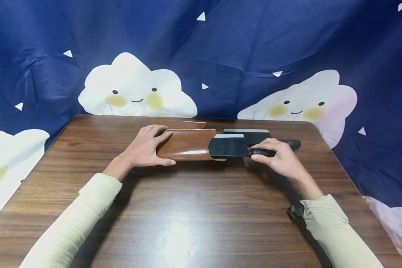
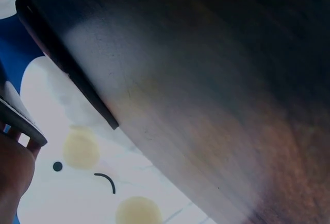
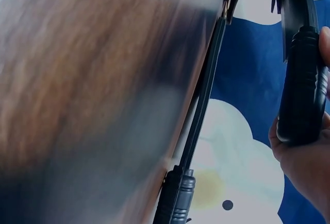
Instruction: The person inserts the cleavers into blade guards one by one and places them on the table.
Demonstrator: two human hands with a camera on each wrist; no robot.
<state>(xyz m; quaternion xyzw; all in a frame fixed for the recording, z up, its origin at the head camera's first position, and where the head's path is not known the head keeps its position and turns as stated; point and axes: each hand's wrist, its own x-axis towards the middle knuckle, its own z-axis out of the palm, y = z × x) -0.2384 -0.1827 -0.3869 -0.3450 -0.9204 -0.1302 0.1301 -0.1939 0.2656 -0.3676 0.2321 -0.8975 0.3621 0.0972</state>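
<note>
My left hand (image 1: 147, 147) holds the closed end of a brown leather sheath (image 1: 191, 145), thumb along its near edge and fingers at the far edge. With my right hand (image 1: 281, 158) I grip the black ridged handle (image 3: 301, 85) of a cleaver. The cleaver's dark blade (image 1: 227, 146), with a bright strip along its upper edge, sits partly inside the sheath's mouth; the rest of the blade shows outside. In the left wrist view, my left hand (image 2: 15, 170) and an end of the sheath (image 2: 20, 123) appear at the left edge.
Behind the held cleaver, another dark cleaver blade (image 1: 251, 137) lies on the wooden table (image 1: 201, 208), its black handle (image 1: 291, 143) pointing right. Another brown sheath (image 1: 179, 123) lies at the back. A dark blue curtain (image 1: 221, 44) with white clouds hangs beyond the table.
</note>
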